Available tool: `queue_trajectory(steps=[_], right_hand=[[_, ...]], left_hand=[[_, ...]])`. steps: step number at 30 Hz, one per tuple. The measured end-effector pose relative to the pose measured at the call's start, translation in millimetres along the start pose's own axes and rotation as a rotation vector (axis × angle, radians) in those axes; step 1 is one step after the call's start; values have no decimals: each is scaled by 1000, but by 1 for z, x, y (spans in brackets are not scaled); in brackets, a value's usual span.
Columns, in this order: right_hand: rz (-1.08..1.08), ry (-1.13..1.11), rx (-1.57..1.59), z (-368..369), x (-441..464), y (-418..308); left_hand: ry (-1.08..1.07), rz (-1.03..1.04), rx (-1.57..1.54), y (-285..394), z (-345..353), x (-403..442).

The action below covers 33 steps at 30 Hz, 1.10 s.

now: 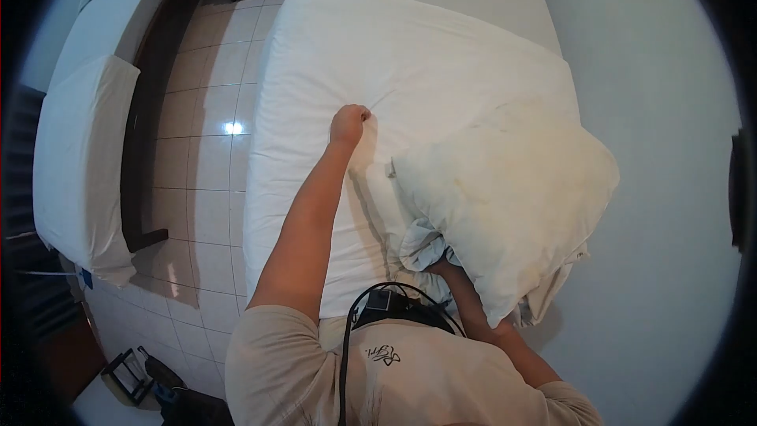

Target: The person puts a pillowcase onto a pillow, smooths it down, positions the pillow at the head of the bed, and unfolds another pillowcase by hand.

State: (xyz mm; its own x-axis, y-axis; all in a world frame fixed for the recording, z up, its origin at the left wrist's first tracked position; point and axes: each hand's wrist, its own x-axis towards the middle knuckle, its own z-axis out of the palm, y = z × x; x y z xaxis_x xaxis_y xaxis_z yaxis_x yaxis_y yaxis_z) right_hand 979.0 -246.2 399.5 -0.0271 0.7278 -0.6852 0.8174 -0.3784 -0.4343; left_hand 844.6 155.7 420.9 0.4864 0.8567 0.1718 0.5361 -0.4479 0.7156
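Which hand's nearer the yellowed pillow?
Right. The right hand is by the pillow's lower-left edge in the picture, partly hidden by bunched cloth; the left hand is farther off, left of it, at the white sheet.

White sheet (410,47) is lying flat ahead of the left hand (349,122), leaving passage forward and leftward. Pillow (512,181) is blocking its right side, also overhanging the right hand (438,267); bunched cloth (420,246) is crowding that hand; wall (662,150) is limiting reach farther right.
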Motion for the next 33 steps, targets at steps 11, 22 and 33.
queue_trajectory(steps=[11, 22, 33], right_hand=[[8, -5, 11, 1, 4, -11], [-10, 9, -15, -6, -4, -15], [60, -33, -111, -10, -1, -8]], left_hand=[[243, -568, -871, -19, -37, -9], [-34, -290, 621, -57, -108, -154], [-310, 390, 277, 50, 2, -65]])
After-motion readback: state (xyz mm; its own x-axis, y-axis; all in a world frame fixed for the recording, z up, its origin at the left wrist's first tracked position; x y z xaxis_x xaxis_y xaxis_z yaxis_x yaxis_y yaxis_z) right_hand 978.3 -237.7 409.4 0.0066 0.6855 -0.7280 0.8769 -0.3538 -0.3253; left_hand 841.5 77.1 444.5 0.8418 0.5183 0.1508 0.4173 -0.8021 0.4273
